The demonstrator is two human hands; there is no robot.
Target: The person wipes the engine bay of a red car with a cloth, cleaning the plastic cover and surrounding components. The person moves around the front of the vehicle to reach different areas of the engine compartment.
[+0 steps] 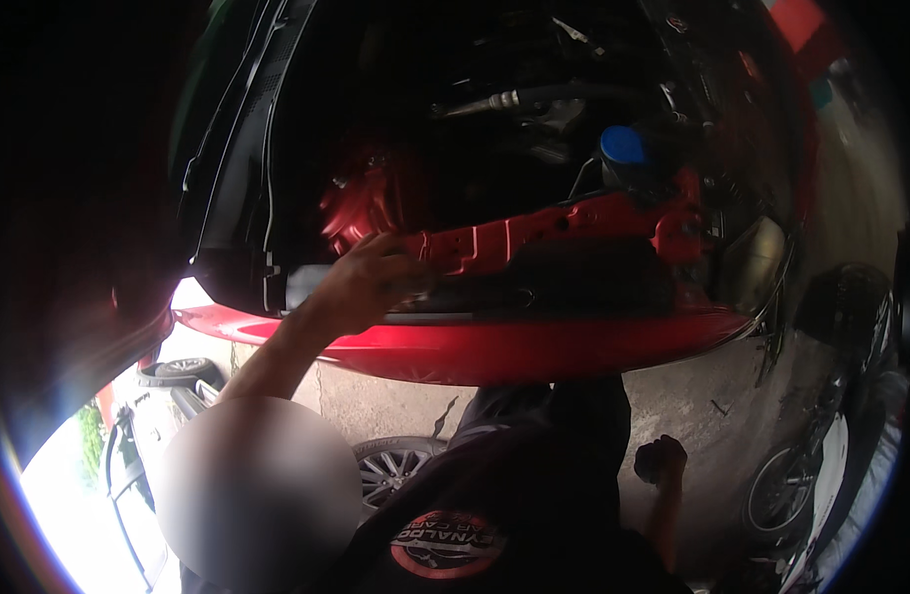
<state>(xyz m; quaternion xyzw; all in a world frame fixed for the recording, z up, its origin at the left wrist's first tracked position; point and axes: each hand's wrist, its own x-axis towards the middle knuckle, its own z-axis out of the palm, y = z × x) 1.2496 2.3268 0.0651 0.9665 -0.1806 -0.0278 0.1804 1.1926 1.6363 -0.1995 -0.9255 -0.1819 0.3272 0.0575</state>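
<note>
White glare burns out the lower left, while the dim engine bay (376,89) seems lost in shadow.

Motorcycle (828,467), right margin | spoked wheel with dark tyre (387,474), lower left of centre | concrete floor (707,431), grey | green foliage (91,442), far left, brightly lit
</note>
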